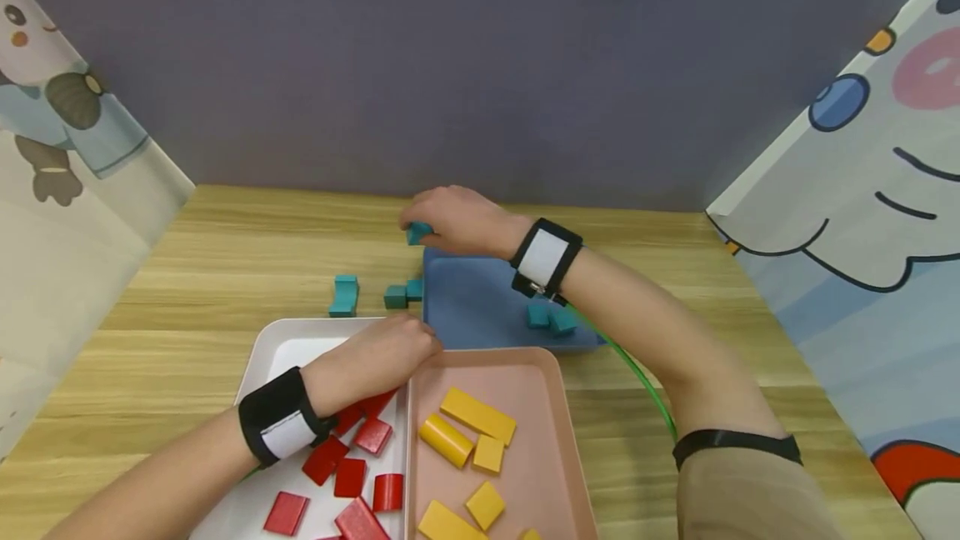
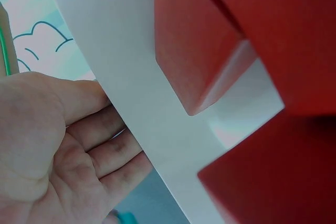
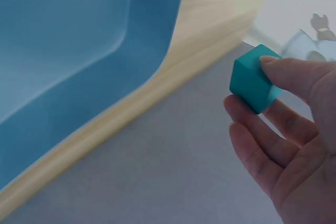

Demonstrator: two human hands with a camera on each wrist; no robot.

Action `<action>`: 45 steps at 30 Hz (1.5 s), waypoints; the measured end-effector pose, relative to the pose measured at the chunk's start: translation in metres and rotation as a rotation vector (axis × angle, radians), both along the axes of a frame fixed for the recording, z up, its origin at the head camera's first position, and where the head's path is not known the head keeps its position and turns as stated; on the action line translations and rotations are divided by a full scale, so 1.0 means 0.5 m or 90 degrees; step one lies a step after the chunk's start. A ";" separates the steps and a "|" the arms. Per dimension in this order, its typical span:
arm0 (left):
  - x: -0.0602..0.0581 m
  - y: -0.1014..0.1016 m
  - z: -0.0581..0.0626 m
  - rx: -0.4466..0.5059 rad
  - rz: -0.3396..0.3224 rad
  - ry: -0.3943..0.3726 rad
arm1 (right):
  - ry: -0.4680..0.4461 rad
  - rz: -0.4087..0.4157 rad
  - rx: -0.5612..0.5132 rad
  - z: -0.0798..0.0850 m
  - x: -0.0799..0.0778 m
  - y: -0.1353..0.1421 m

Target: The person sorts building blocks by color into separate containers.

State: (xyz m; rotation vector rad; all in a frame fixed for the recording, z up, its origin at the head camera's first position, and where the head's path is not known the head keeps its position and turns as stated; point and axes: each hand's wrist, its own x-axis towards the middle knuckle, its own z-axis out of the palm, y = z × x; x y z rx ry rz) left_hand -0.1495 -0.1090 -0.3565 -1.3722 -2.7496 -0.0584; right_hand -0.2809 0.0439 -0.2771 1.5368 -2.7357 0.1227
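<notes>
Between thumb and fingers, my right hand [image 1: 468,222] pinches a teal block [image 3: 254,80], raised at the far left corner of the blue tray [image 1: 472,298]. My left hand [image 1: 378,361] is where the white tray [image 1: 288,340], the pink tray [image 1: 525,365] and the blue tray meet. In the left wrist view its fingers [image 2: 113,148] reach past the white tray's rim, loosely extended, their tips hidden behind it. No object shows in that palm. Left of the blue tray stand two small teal blocks [image 1: 396,297] and a curved teal block [image 1: 344,296].
Two teal blocks [image 1: 551,317] lie inside the blue tray. Several red blocks [image 1: 350,477] are in the white tray, several yellow blocks [image 1: 480,415] in the pink one. A green cable [image 1: 637,369] runs along the right forearm. A grey wall [image 1: 450,65] rises behind the wooden table [image 1: 255,232].
</notes>
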 end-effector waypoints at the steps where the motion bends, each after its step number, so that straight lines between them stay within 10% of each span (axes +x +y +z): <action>1: 0.000 0.000 0.000 0.004 -0.001 -0.002 | 0.003 0.001 -0.006 0.003 0.004 0.015; 25: 0.000 0.001 0.002 0.026 0.009 -0.036 | -0.077 -0.117 0.021 -0.089 0.008 0.271; 45: -0.001 0.000 -0.002 0.041 0.006 -0.027 | -0.059 -0.175 0.079 -0.148 -0.017 0.315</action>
